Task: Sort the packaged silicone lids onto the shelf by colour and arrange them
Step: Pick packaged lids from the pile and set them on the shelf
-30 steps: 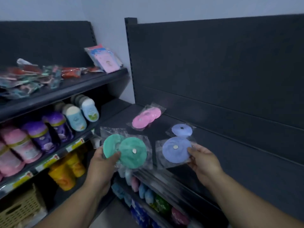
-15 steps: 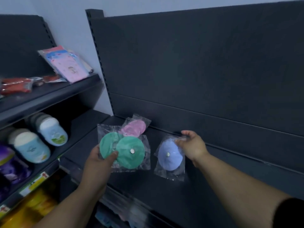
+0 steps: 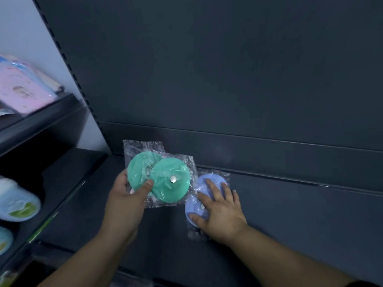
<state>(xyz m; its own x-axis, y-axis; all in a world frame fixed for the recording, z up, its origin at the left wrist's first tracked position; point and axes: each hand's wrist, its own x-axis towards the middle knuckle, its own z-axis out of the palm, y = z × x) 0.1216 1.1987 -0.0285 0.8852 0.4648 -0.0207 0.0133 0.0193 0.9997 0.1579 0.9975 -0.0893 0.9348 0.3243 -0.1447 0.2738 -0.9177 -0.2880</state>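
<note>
2 round green lids (image 3: 169, 180), clear-bagged, overlap; blue lids (image 3: 193, 206) lie flat.

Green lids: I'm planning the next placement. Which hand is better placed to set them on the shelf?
Left, probably. The left hand grips the green lids over the shelf, while the right hand lies flat on the blue lids beside them.

Left grip (image 3: 124, 201) curled, thumb pinching; right grip (image 3: 219, 212) flat, splayed, pressing down.
</note>
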